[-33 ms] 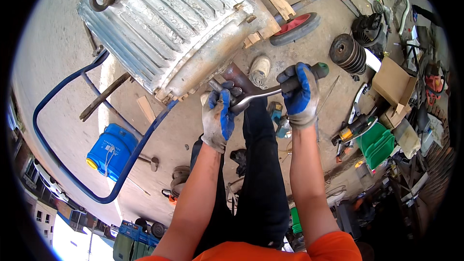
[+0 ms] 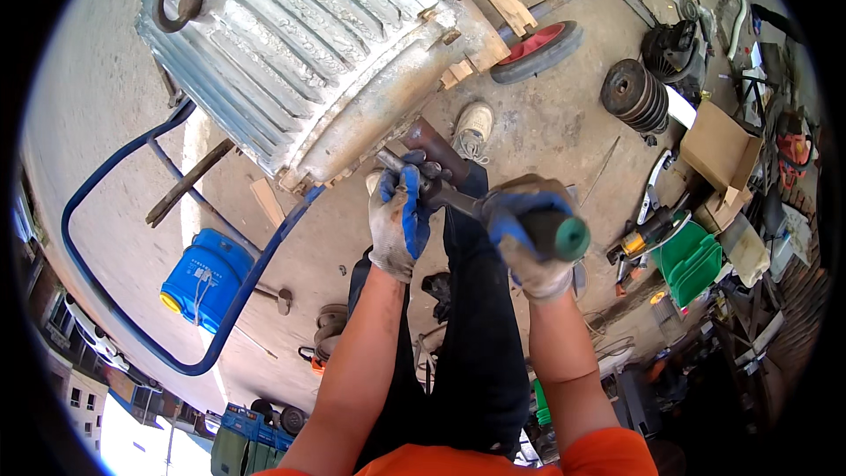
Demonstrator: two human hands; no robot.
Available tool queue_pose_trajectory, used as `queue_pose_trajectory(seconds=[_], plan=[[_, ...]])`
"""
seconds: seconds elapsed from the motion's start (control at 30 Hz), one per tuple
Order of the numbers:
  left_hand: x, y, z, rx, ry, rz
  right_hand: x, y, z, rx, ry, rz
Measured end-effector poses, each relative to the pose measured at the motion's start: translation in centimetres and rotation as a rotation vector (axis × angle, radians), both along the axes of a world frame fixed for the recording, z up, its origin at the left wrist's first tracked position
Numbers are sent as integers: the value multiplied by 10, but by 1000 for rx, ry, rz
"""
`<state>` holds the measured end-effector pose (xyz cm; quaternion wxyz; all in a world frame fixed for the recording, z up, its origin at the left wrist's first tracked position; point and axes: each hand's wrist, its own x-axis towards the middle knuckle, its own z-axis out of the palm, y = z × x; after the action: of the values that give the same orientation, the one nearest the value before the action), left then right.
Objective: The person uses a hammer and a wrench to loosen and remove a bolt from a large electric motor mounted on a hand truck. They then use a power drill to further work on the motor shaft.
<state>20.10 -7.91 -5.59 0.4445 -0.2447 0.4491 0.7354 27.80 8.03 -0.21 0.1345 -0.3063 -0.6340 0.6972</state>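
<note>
A large silver electric motor (image 2: 291,44) with ribbed sides and a ring bolt (image 2: 179,5) rests in front of me. Its rusty brown shaft (image 2: 436,143) sticks out toward my legs. My gloved left hand (image 2: 395,222) is closed around the head end of a ratchet wrench (image 2: 462,203), by the motor's lower edge. Around the wrench's dark handle, which has a green end, my gloved right hand (image 2: 527,242) is wrapped. That end points up at me, and the right hand is slightly blurred. The left fingers hide where the wrench meets the motor.
A blue tubular cart frame (image 2: 220,344) with a red-hubbed wheel (image 2: 538,53) surrounds the motor. At left stand a blue jug (image 2: 208,273) and a hammer (image 2: 282,301). To the right lie a stepped pulley (image 2: 630,92), a cardboard box (image 2: 718,148), a yellow power tool (image 2: 639,242) and a green bin (image 2: 687,269).
My right hand has swung the wrench handle down and toward me, so its green end now faces upward. My left hand stays at the head end, almost unmoved.
</note>
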Motion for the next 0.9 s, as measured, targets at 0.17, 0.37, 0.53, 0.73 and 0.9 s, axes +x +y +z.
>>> queue_pose_trajectory(seconds=[0.17, 0.37, 0.53, 0.73, 0.9], plan=[[1, 0, -2, -193, -42, 27, -1, -11, -30, -345, 178, -373], [-3, -1, 4, -269, 1, -39, -13, 22, -129, -1033, -183, -767], [-4, 1, 7, -108, -77, 14, 14, -23, -9, -230, 147, -309], [-2, -10, -5, -312, 226, -190, 3, -3, -66, -670, 91, -675], [-1, -6, -2, -292, 134, -127, -30, 30, -98, -1038, -145, -778]])
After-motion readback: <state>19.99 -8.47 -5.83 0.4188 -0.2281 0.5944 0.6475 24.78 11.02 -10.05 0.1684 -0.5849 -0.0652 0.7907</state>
